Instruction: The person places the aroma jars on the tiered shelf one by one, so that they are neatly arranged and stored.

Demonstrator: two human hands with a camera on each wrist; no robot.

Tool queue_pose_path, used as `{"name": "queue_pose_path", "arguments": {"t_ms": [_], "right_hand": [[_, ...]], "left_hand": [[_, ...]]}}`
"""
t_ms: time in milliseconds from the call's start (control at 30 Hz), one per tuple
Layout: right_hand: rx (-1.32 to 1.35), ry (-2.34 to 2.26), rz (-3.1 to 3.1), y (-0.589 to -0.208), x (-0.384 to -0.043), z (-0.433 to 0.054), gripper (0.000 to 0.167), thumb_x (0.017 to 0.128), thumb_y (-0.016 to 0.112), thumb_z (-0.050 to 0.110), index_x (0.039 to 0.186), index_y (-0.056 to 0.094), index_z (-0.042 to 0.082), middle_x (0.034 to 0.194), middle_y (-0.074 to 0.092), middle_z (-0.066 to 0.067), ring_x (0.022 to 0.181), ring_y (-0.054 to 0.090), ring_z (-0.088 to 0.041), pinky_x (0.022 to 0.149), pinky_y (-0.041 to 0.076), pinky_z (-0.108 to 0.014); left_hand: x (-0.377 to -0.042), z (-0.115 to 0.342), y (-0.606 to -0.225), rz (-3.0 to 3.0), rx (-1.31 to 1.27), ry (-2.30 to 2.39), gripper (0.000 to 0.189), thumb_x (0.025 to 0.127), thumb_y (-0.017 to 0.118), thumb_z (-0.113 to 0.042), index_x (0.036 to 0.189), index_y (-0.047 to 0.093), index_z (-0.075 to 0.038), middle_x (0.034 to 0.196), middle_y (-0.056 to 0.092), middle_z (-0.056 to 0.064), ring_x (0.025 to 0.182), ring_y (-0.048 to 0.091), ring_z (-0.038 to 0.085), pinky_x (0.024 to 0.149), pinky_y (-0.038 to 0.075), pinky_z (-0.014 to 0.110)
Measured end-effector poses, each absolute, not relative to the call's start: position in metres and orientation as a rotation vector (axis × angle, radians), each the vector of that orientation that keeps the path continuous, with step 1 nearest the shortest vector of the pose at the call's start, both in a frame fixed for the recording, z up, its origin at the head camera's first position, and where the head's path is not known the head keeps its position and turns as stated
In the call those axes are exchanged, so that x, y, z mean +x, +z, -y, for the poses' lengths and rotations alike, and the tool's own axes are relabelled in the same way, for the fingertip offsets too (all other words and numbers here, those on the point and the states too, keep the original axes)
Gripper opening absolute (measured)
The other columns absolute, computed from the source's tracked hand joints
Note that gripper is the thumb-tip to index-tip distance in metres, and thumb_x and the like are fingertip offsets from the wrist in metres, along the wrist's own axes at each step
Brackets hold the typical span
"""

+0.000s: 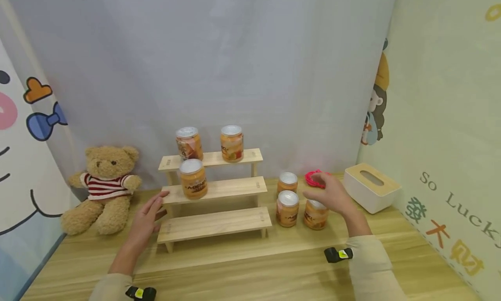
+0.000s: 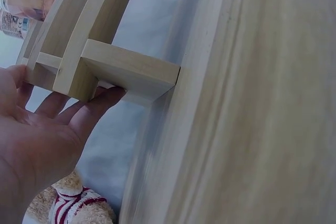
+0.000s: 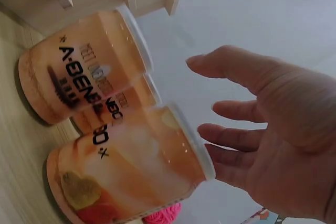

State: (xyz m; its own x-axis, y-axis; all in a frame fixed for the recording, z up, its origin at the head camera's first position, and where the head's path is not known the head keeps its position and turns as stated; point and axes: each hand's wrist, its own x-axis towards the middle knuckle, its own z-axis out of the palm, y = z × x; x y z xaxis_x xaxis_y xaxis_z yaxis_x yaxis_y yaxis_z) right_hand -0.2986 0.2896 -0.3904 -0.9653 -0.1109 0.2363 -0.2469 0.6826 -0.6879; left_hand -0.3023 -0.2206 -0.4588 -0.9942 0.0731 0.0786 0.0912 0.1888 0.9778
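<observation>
My left hand (image 1: pixel 144 220) touches the left end of a three-tier wooden display stand (image 1: pixel 219 222), its fingertips against the side. The right hand (image 1: pixel 330 192) hovers with parted fingers over a fruit jar (image 1: pixel 315 216) on the table; a gap between fingers and lid shows in the right wrist view. That jar (image 3: pixel 131 171) is orange with a silver lid. Beside it stand another jar (image 1: pixel 287 209) and one behind (image 1: pixel 287 182). On the stand, the top tier carries two jars, left (image 1: pixel 189 145) and right (image 1: pixel 232 145); a third jar (image 1: pixel 193 181) is on the middle tier's left.
A teddy bear (image 1: pixel 105 188) in a striped shirt sits left of the stand. Behind the right hand lies a pink coil (image 1: pixel 313 178). A white tissue box (image 1: pixel 369 190) with a wooden lid stands to the right. A grey curtain (image 1: pixel 274 75) hangs at the back.
</observation>
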Motion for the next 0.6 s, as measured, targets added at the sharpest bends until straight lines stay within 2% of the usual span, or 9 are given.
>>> {"name": "queue_pose_path", "arguments": {"t_ms": [200,367,467,600], "right_hand": [[0.38,1.168,2.837,-0.402,-0.299,-0.31,0.072,0.082,0.082,0.027,0.137,0.05,-0.009,0.137,0.053,-0.028,0.13,0.046,-0.047,0.104,0.037,-0.057],[0.464,1.154,2.918,-0.413,-0.302,-0.319,0.069,0.079,0.084,0.028,0.132,0.053,-0.004,0.124,0.06,-0.019,0.113,0.057,-0.034,0.096,0.045,-0.05],[0.485,1.225,2.95,-0.42,-0.304,-0.324,0.072,0.077,0.084,0.026,0.133,0.049,-0.005,0.119,0.059,-0.017,0.107,0.057,-0.03,0.092,0.046,-0.046],[0.465,1.393,2.948,-0.428,-0.304,-0.332,0.083,0.076,0.084,0.022,0.138,0.038,-0.008,0.125,0.056,-0.02,0.114,0.056,-0.033,0.095,0.044,-0.047]], "left_hand": [[-0.302,0.22,-0.458,2.409,-0.192,-1.979,0.065,0.105,0.037,-0.056,0.156,0.037,-0.015,0.164,0.018,0.015,0.138,0.037,0.047,0.08,0.051,0.033],[-0.303,0.221,-0.457,2.411,-0.183,-1.986,0.065,0.105,0.037,-0.057,0.156,0.036,-0.017,0.164,0.018,0.016,0.138,0.037,0.046,0.079,0.05,0.033],[-0.303,0.222,-0.457,2.411,-0.18,-1.986,0.065,0.105,0.036,-0.057,0.156,0.036,-0.018,0.163,0.019,0.016,0.138,0.036,0.046,0.078,0.05,0.032],[-0.303,0.222,-0.458,2.415,-0.187,-1.986,0.065,0.105,0.037,-0.056,0.157,0.036,-0.018,0.164,0.018,0.016,0.139,0.035,0.047,0.079,0.05,0.031]]}}
